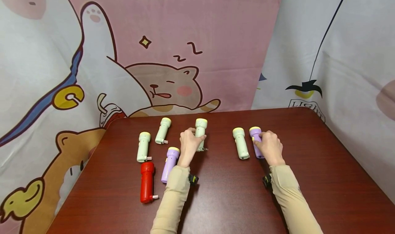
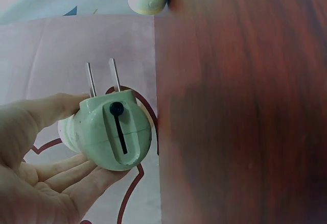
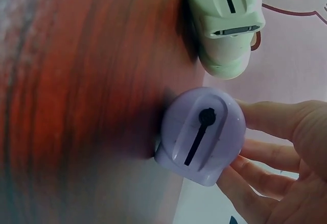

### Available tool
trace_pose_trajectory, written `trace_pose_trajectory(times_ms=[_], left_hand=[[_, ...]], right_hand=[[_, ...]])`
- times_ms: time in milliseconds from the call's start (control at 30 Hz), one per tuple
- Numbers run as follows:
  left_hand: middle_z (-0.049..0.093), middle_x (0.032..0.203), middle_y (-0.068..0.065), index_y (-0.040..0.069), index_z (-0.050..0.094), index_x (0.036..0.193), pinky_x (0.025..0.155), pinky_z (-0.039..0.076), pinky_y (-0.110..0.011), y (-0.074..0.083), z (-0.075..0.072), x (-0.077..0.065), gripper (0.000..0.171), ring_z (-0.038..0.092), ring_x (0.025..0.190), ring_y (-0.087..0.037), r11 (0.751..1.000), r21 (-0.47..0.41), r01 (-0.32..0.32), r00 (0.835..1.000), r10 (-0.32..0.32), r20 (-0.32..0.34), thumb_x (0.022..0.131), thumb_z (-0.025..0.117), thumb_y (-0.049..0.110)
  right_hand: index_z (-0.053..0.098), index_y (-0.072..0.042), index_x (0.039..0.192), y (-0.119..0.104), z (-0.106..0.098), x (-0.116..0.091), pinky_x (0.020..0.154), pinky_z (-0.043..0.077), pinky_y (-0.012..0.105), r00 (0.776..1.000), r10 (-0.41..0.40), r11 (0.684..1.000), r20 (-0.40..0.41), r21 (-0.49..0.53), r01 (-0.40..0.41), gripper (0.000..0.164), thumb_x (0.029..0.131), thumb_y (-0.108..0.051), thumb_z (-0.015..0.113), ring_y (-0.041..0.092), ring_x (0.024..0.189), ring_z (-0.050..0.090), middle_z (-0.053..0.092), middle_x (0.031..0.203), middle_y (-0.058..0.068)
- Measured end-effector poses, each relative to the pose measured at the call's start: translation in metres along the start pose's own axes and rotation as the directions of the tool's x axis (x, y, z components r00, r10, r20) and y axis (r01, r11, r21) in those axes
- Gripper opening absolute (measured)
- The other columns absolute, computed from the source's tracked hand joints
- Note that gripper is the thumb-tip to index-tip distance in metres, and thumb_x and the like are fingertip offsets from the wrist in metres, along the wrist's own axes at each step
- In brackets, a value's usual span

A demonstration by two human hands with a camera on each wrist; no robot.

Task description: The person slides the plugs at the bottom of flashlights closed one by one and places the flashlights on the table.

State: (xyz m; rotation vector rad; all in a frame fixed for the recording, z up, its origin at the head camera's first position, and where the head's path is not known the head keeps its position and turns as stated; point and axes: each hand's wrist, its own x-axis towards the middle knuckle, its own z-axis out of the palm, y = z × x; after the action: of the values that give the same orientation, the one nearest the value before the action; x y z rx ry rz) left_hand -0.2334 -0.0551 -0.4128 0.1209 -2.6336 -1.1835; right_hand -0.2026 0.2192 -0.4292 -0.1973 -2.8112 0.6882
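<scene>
My left hand [image 1: 188, 144] grips a pale green flashlight [image 1: 201, 131], thumb on one side and fingers on the other. In the left wrist view, two metal plug prongs stick out of that flashlight's [image 2: 115, 132] tail end, beside a slot with a black strap. My right hand [image 1: 270, 147] holds a purple flashlight [image 1: 256, 143] by its body. The right wrist view shows this purple flashlight's [image 3: 204, 134] rounded tail, with no prongs visible. Just left of it lies another pale green flashlight [image 1: 241, 143], its prongs folded in, touched by neither hand.
Left of my left hand lie two pale green flashlights [image 1: 143, 147] [image 1: 163, 131] with prongs out, a purple flashlight [image 1: 170, 165] partly behind my sleeve, and a red flashlight [image 1: 147, 183] with prongs out. The brown table [image 1: 228, 199] ends at a cartoon-printed cloth [image 1: 234, 48].
</scene>
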Motion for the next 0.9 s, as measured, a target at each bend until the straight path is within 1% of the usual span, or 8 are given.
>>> trace_pose_trajectory(times_ms=[200, 367, 467, 600, 767, 900], left_hand=[[0.074, 0.093, -0.015, 0.000, 0.069, 0.103, 0.077, 0.052, -0.042, 0.001, 0.003, -0.004, 0.044, 0.069, 0.088, -0.031, 0.999, -0.032, 0.021, 1.000, -0.021, 0.008, 0.071, 0.082, 0.026], [0.074, 0.090, -0.014, 0.000, 0.070, 0.099, 0.074, 0.053, -0.040, 0.004, 0.004, -0.008, 0.042, 0.069, 0.085, -0.030, 0.997, -0.065, 0.030, 1.000, -0.030, -0.007, 0.069, 0.083, 0.026], [0.074, 0.089, -0.015, 0.000, 0.071, 0.098, 0.074, 0.053, -0.040, 0.006, 0.005, -0.009, 0.041, 0.070, 0.084, -0.030, 0.996, -0.083, 0.038, 0.999, -0.040, -0.014, 0.068, 0.083, 0.026], [0.074, 0.089, -0.015, 0.000, 0.070, 0.100, 0.075, 0.054, -0.039, 0.008, 0.005, -0.010, 0.042, 0.070, 0.084, -0.029, 0.993, -0.106, 0.048, 0.999, -0.050, -0.011, 0.068, 0.083, 0.026], [0.074, 0.090, -0.015, 0.000, 0.070, 0.101, 0.075, 0.054, -0.039, 0.011, 0.005, -0.012, 0.043, 0.070, 0.084, -0.028, 0.990, -0.130, 0.060, 0.998, -0.061, -0.003, 0.069, 0.083, 0.026], [0.074, 0.091, -0.015, 0.001, 0.070, 0.102, 0.077, 0.054, -0.039, 0.013, 0.007, -0.013, 0.043, 0.070, 0.086, -0.028, 0.988, -0.134, 0.071, 0.997, -0.071, 0.006, 0.069, 0.083, 0.026]], right_hand=[[0.064, 0.007, 0.110, 0.000, 0.000, -0.001, 0.067, 0.048, 0.057, 1.000, 0.006, 1.000, -0.015, 0.019, -0.006, 0.038, 0.081, -0.016, 0.070, 0.050, 0.086, 0.061, 0.062, 0.102, 0.028], [0.061, 0.008, 0.112, 0.000, 0.000, -0.002, 0.067, 0.047, 0.059, 0.999, -0.001, 1.000, -0.046, 0.027, 0.003, 0.041, 0.081, -0.016, 0.071, 0.051, 0.087, 0.061, 0.062, 0.101, 0.029], [0.061, 0.009, 0.111, 0.000, 0.001, -0.003, 0.066, 0.047, 0.058, 0.998, -0.017, 1.000, -0.068, 0.026, 0.018, 0.040, 0.081, -0.015, 0.072, 0.051, 0.084, 0.061, 0.062, 0.099, 0.029], [0.063, 0.009, 0.109, -0.002, 0.003, -0.004, 0.063, 0.048, 0.058, 0.992, -0.046, 0.999, -0.115, 0.015, 0.048, 0.037, 0.081, -0.014, 0.071, 0.049, 0.080, 0.062, 0.062, 0.095, 0.028], [0.068, 0.003, 0.101, -0.008, 0.005, -0.006, 0.060, 0.048, 0.058, 0.980, -0.078, 0.996, -0.185, 0.015, 0.083, 0.026, 0.081, -0.013, 0.070, 0.048, 0.078, 0.063, 0.063, 0.089, 0.022], [0.071, -0.001, 0.097, -0.017, 0.006, -0.007, 0.059, 0.048, 0.059, 0.971, -0.118, 0.992, -0.207, 0.025, 0.126, 0.021, 0.080, -0.013, 0.072, 0.048, 0.076, 0.063, 0.065, 0.089, 0.019]])
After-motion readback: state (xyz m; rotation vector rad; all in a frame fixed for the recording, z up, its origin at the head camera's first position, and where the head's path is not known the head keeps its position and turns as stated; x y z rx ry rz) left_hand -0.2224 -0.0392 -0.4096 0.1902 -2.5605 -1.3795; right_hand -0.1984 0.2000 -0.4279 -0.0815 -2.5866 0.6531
